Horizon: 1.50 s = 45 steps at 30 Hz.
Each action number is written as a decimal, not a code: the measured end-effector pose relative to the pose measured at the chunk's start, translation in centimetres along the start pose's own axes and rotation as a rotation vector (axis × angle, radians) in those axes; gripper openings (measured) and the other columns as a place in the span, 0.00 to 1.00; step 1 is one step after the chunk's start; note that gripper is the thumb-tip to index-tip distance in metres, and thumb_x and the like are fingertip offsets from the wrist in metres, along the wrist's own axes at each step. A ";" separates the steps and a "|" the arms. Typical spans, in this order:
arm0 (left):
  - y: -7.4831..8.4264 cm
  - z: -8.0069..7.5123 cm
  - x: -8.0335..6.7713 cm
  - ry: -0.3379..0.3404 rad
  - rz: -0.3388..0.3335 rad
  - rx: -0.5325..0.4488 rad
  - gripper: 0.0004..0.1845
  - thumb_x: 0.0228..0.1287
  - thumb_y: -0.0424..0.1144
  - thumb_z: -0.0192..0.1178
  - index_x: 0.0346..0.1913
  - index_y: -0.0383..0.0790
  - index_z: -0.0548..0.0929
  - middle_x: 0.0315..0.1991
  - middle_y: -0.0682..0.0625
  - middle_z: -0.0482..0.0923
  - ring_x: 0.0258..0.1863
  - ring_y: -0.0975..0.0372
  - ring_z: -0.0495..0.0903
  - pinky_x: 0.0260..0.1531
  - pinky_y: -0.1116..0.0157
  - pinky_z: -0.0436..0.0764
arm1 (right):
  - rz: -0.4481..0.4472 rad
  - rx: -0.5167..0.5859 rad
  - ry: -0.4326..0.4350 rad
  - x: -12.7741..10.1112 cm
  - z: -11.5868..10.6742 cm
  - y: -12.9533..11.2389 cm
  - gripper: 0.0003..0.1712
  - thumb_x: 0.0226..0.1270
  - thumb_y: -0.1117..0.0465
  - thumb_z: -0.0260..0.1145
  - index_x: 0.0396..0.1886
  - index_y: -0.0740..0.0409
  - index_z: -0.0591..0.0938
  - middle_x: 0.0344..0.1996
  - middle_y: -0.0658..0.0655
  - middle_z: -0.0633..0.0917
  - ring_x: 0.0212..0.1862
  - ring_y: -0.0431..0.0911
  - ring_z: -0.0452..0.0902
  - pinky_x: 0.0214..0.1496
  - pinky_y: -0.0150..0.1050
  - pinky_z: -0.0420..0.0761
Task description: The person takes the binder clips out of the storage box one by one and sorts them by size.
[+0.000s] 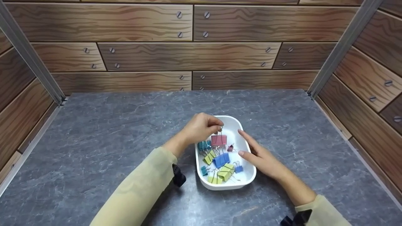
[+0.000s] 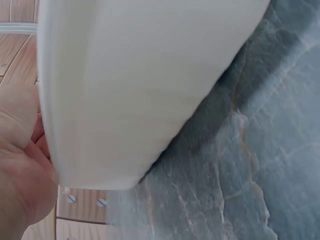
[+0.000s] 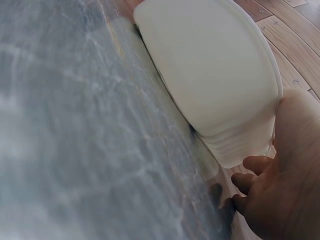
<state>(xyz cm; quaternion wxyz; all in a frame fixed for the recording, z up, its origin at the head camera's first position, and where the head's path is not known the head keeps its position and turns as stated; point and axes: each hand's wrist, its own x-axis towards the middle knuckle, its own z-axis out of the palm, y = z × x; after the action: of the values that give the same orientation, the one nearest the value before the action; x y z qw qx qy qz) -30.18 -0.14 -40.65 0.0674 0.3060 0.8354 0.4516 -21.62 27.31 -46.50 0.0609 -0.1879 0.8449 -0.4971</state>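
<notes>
Left grip (image 1: 201, 128): pinching pink clip (image 1: 219, 140), knuckles up | right grip (image 1: 263, 159): digits spread at white tray (image 1: 224, 187)

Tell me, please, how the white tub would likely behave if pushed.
The white tub would probably slide rather than tip, being low and wide. Its smooth, evenly curved shape suggests stiff plastic. The loose binder clips inside might shift.
</notes>
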 end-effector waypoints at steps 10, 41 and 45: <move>2.4 -2.2 -1.9 0.164 0.017 -0.057 0.10 0.77 0.33 0.64 0.54 0.39 0.91 0.46 0.50 0.91 0.44 0.63 0.89 0.44 0.68 0.86 | 0.006 -0.012 0.005 0.2 0.1 0.0 0.42 0.81 0.50 0.64 0.87 0.39 0.56 0.82 0.66 0.60 0.78 0.60 0.63 0.74 0.55 0.67; -4.8 -8.2 -6.2 0.359 -0.171 -0.042 0.11 0.79 0.31 0.59 0.55 0.33 0.89 0.46 0.41 0.90 0.44 0.54 0.88 0.42 0.61 0.86 | -0.006 -0.003 -0.001 0.2 0.0 0.1 0.43 0.81 0.51 0.65 0.87 0.41 0.56 0.83 0.63 0.58 0.79 0.59 0.61 0.69 0.32 0.69; -5.7 -8.1 -6.0 0.364 -0.186 -0.034 0.11 0.78 0.30 0.60 0.53 0.31 0.89 0.46 0.38 0.90 0.44 0.53 0.88 0.42 0.61 0.86 | -0.009 0.009 -0.003 0.3 -0.1 0.0 0.43 0.81 0.51 0.65 0.87 0.41 0.56 0.84 0.63 0.57 0.79 0.59 0.60 0.69 0.31 0.69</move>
<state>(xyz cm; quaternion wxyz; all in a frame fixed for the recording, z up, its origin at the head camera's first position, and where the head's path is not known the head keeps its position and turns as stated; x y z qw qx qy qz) -31.06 -11.59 -41.43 -0.0383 0.1398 0.8507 0.5054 -21.89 27.31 -46.46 0.0610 -0.1921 0.8417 -0.5010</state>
